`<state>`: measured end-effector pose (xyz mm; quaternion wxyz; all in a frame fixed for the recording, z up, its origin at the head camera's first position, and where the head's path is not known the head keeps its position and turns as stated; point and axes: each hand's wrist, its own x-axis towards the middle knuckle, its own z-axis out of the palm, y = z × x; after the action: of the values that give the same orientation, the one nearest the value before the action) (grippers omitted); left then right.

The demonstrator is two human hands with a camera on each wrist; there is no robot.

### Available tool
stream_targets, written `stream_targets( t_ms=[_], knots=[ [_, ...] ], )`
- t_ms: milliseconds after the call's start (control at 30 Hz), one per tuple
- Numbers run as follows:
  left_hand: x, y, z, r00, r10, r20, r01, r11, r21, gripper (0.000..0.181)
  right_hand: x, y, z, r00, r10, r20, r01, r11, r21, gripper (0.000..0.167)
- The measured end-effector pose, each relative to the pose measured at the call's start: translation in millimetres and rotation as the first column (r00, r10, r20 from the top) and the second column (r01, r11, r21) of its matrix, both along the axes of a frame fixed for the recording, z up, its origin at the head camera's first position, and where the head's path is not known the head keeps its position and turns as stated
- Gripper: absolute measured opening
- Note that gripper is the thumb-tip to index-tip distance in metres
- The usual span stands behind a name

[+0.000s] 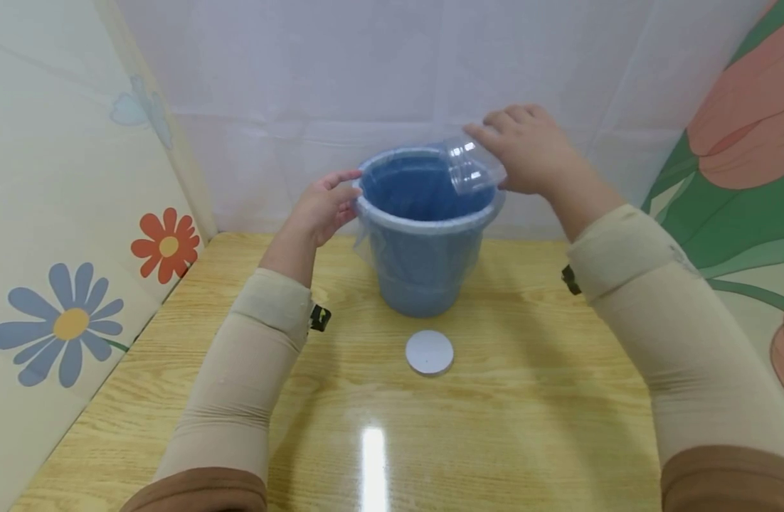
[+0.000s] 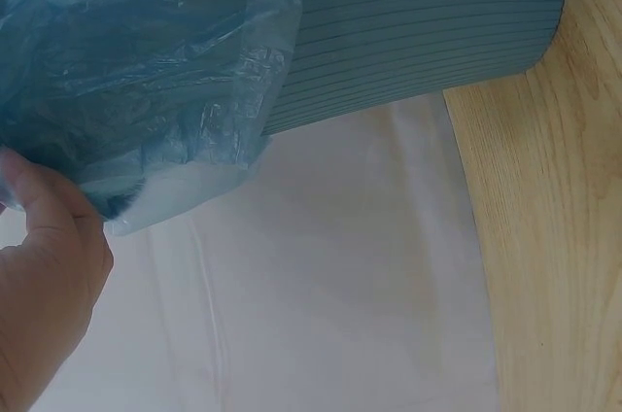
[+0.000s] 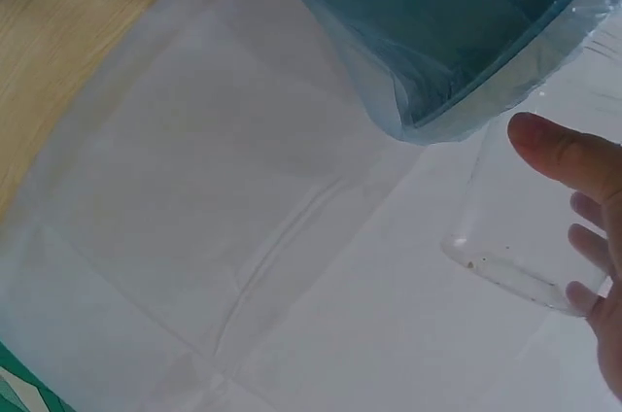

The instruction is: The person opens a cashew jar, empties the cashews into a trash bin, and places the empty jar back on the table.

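Observation:
A blue trash can [image 1: 424, 270] stands upright, with a thin clear plastic bag [image 2: 209, 52] folded over its rim and hanging down outside. At the left of the rim, my left hand [image 1: 329, 206] grips the edge with thumb and fingers. My right hand [image 1: 526, 151] holds a clear plastic jar [image 1: 474, 167] tipped sideways, its mouth over the right part of the can's opening. Small dark specks show near the jar's base in the right wrist view. A round white lid [image 1: 429, 353] lies on the table in front of the can.
A wood-grain table [image 1: 494, 427] lies under everything. Behind the can hangs a white cloth [image 1: 315, 71]. Flower-printed panels border the left and right sides.

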<state>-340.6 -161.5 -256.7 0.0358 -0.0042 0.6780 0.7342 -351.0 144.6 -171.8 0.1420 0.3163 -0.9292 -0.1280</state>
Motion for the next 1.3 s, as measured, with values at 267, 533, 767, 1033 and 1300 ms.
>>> stream_targets(
  t_ms=[267,533,767,1033,1300],
  knots=[
    [0.2,0.5,0.1,1.000,-0.003,0.000,0.003,1.000,0.006,0.040,5.5,11,-4.0,1.000,0.009,0.000,-0.009,0.993,-0.116,0.100],
    [-0.1,1.3,-0.1,1.000,-0.003,-0.004,0.003,1.000,0.006,0.040,10.7,18,-7.6,1.000,0.004,-0.003,-0.005,0.976,-0.220,0.100],
    [-1.2,1.9,0.1,1.000,0.001,-0.004,-0.001,1.000,0.015,0.040,14.8,22,-7.4,0.998,-0.031,0.053,0.046,0.948,-0.314,0.103],
    [-1.0,1.6,-0.7,1.000,0.006,-0.005,-0.006,1.000,0.009,0.040,13.4,30,-13.4,0.993,0.005,0.120,0.053,0.879,-0.474,0.106],
    [-1.6,2.3,-0.1,1.000,0.006,-0.003,-0.006,1.000,-0.009,0.039,12.1,40,-18.8,0.979,0.108,0.172,0.029,0.765,-0.643,0.104]
  ],
)
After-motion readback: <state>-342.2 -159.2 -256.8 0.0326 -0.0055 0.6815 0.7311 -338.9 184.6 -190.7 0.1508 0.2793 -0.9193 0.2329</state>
